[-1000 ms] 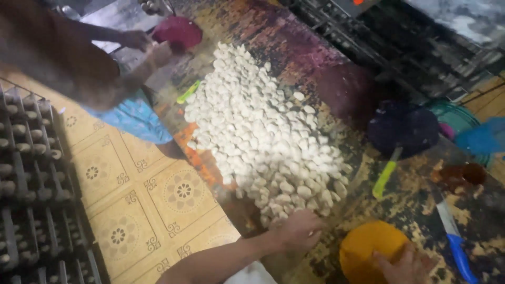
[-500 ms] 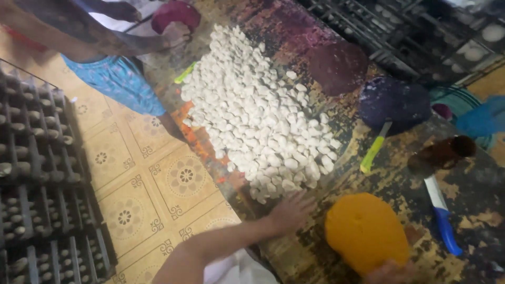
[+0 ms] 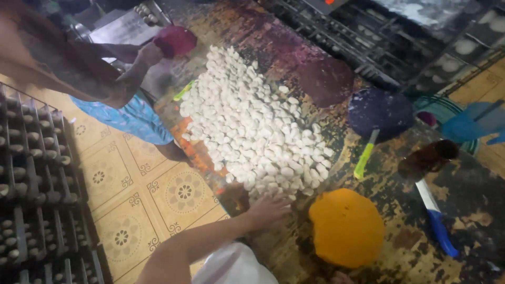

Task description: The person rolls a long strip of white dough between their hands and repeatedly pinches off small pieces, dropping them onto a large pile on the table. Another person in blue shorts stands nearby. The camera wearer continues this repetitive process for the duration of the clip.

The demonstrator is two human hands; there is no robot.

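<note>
Heap of small white dough-like lumps (image 3: 252, 123), the landmark here, spread across the stained, paint-mottled table (image 3: 473, 210). Left hand (image 3: 269, 209) lies at the heap's near edge, fingers (image 3: 281, 202) spread flat and touching the nearest lumps, nothing pinched. Right hand barely shows at the bottom edge below the orange mound; whether its fingers are spread or pressed together, cannot tell. Round orange mound (image 3: 347, 227) sits just beside the heap's near right corner, not touching it. Right of the heap: dark purple-blue round mound (image 3: 381, 111), maroon round patch (image 3: 327, 80), and a yellow-green-handled tool (image 3: 365, 154) near the heap's right edge. A blue-handled knife (image 3: 434, 216) lies further right, well apart. At the heap's far left corner, another person's hand (image 3: 150, 52) touches a magenta round lump (image 3: 176, 40). Risk, as a judgement: a sweep of the flat hand could push loose lumps off the table's near-left edge onto the patterned tile floor (image 3: 158, 200), since the heap runs right to that edge; it could also drag white lumps into the orange mound and stain them. Containers: black gridded trays (image 3: 31, 173) left of the heap hold small pale pieces in their cells; the trays beyond the heap are too blurred to read.
</note>
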